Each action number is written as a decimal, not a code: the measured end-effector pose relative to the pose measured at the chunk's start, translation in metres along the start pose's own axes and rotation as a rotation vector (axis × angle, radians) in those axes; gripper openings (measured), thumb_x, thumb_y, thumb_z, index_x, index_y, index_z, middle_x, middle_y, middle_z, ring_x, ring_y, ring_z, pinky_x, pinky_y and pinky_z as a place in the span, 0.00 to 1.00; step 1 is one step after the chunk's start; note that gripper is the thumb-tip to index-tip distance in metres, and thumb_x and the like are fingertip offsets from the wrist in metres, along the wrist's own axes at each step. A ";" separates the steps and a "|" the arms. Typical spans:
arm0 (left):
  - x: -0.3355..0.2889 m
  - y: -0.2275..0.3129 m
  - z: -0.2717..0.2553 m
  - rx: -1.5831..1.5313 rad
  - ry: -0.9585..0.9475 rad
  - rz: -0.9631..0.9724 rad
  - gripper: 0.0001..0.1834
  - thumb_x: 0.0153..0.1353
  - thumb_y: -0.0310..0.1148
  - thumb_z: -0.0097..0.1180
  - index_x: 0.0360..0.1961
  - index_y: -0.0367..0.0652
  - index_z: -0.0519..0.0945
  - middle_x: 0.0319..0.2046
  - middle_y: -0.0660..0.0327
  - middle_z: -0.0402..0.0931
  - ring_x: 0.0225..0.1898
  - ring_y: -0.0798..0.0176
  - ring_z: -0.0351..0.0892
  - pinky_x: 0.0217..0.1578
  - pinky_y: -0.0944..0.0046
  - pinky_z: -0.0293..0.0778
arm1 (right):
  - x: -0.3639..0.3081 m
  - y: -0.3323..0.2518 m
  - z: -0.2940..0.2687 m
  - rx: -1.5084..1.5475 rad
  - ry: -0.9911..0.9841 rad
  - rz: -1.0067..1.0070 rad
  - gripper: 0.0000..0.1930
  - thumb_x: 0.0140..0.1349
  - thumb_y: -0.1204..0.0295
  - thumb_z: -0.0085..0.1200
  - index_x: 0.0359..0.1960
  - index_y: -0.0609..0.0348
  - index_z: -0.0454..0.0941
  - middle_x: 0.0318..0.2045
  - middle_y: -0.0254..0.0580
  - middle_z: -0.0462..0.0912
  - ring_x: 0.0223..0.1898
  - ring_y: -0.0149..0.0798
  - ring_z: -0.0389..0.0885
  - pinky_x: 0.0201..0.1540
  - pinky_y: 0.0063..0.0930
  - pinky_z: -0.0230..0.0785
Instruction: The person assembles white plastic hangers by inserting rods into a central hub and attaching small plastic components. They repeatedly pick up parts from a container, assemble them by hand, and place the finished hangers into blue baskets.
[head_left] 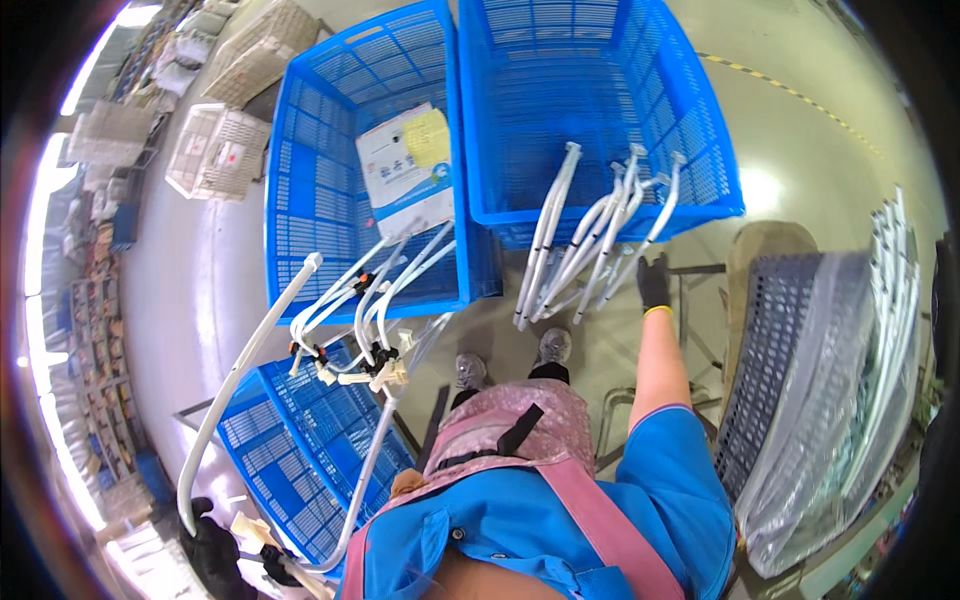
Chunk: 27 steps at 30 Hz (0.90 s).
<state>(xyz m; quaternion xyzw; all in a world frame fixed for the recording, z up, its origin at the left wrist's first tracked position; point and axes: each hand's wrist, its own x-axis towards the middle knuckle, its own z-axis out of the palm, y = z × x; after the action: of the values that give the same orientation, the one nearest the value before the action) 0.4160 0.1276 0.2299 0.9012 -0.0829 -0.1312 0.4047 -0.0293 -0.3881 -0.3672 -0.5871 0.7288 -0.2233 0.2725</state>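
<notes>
My left hand (210,555), in a black glove, is closed at the lower left on a bent white tube frame (232,395). One arm of this frame rises to a square-ended tip; pale and black fittings sit near its lower end. My right hand (654,284), also black-gloved, reaches forward with fingers apart, close beside several white bent tubes (590,235). It seems to hold none of them. Those tubes lean over the near rim of the right blue crate (720,190). More white tubes with black and cream fittings (375,300) hang over the near edge of the left blue crate (460,200).
A printed sheet with a yellow note (408,165) lies in the left crate. Another blue crate (265,420) stands lower left. At right, a dark perforated panel (765,350) and plastic-wrapped white tubes (860,330) stand close by. White baskets (215,155) are at the far left.
</notes>
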 end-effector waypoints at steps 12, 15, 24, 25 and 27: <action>-0.054 0.059 0.135 0.161 -0.080 -0.006 0.10 0.63 0.30 0.49 0.35 0.32 0.77 0.13 0.61 0.71 0.10 0.71 0.67 0.12 0.72 0.62 | -0.019 -0.093 -0.058 0.759 -0.101 0.296 0.23 0.63 0.52 0.53 0.17 0.53 0.67 0.12 0.31 0.67 0.14 0.29 0.65 0.21 0.25 0.60; -0.046 0.052 0.150 -0.025 -0.236 0.105 0.10 0.61 0.28 0.49 0.34 0.32 0.78 0.14 0.63 0.71 0.11 0.75 0.65 0.13 0.74 0.59 | -0.075 -0.102 -0.099 0.876 -0.109 0.310 0.23 0.64 0.53 0.53 0.16 0.50 0.64 0.10 0.27 0.61 0.12 0.26 0.61 0.18 0.24 0.56; 0.013 0.025 0.164 0.017 -0.564 0.397 0.12 0.60 0.34 0.57 0.34 0.34 0.81 0.17 0.66 0.73 0.13 0.77 0.65 0.14 0.75 0.60 | -0.304 -0.157 -0.207 0.546 -0.065 0.148 0.16 0.62 0.60 0.58 0.21 0.57 0.73 0.13 0.26 0.70 0.15 0.23 0.66 0.18 0.24 0.58; 0.020 0.025 0.167 0.021 -0.643 0.459 0.12 0.60 0.34 0.58 0.35 0.33 0.81 0.17 0.66 0.73 0.14 0.77 0.67 0.15 0.75 0.61 | -0.337 -0.160 -0.220 0.409 0.025 0.005 0.18 0.61 0.61 0.58 0.19 0.58 0.73 0.11 0.29 0.71 0.14 0.26 0.67 0.18 0.27 0.59; 0.034 0.024 0.178 0.042 -0.776 0.554 0.12 0.59 0.34 0.60 0.34 0.33 0.81 0.18 0.64 0.75 0.15 0.75 0.70 0.16 0.75 0.64 | -0.407 -0.144 -0.246 0.418 0.186 -0.079 0.11 0.57 0.70 0.60 0.21 0.62 0.76 0.15 0.38 0.74 0.17 0.32 0.71 0.21 0.31 0.61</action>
<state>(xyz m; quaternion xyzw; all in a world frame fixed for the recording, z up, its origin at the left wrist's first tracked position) 0.3936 -0.0230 0.1286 0.7377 -0.4677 -0.3434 0.3452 -0.0197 -0.0192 -0.0340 -0.5230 0.6652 -0.4328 0.3109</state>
